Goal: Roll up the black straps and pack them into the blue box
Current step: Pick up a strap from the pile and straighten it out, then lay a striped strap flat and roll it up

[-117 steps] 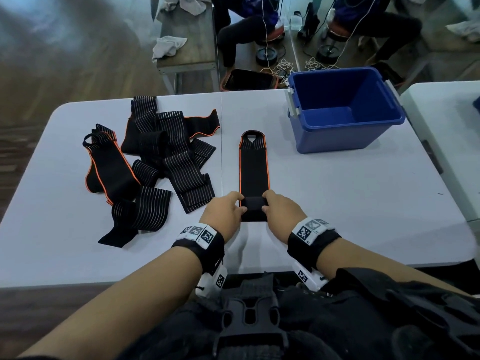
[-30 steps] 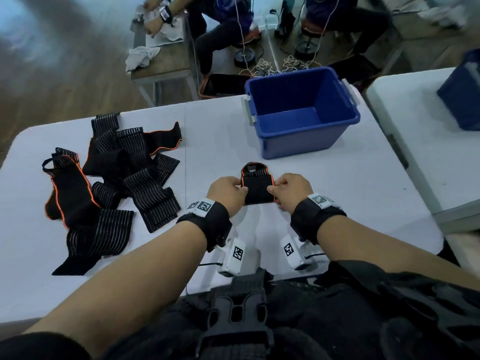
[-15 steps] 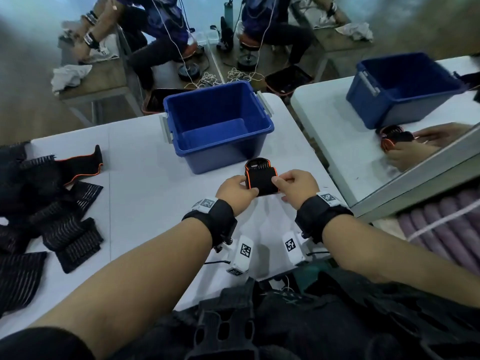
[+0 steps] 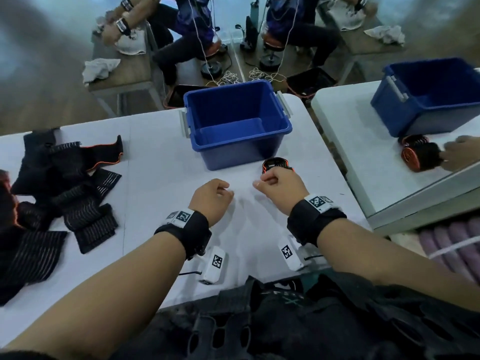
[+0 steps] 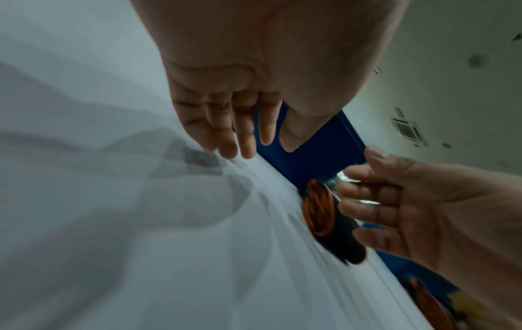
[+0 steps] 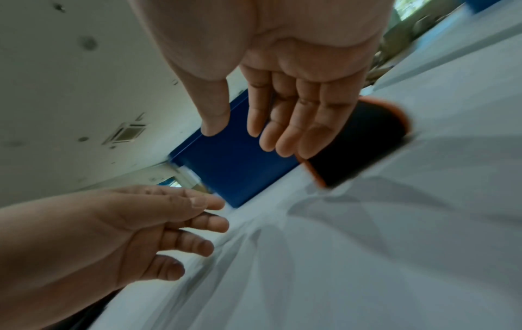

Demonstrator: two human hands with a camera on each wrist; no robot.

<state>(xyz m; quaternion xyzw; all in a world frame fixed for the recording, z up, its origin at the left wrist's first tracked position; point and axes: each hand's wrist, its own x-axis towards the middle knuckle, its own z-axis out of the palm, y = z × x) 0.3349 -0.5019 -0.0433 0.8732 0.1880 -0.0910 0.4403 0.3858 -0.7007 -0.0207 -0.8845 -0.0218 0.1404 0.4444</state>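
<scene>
The rolled black strap point(image 4: 275, 163) with orange edging lies on the white table point(image 4: 161, 178), against the front right corner of the empty blue box point(image 4: 228, 157). My right hand point(image 4: 262, 179) hovers just in front of the roll with relaxed fingers and holds nothing. In the right wrist view its fingertips point(image 6: 285, 149) stop short of the roll point(image 6: 367, 143). My left hand point(image 4: 226, 190) hangs loosely curled and empty above the table, left of the right hand. The left wrist view shows the roll point(image 5: 319, 207) beside the box point(image 5: 319, 151). Several unrolled straps point(image 4: 65, 188) lie piled at far left.
A mirror at the right reflects a second blue box point(image 4: 426, 100) and the roll. The table's right edge point(image 4: 335, 157) runs close to the roll. Seated people and benches are beyond the table's far edge.
The flat strap was rolled up towards the box between both hands. Both hands have now let go of the roll, which rests on the table by the box.
</scene>
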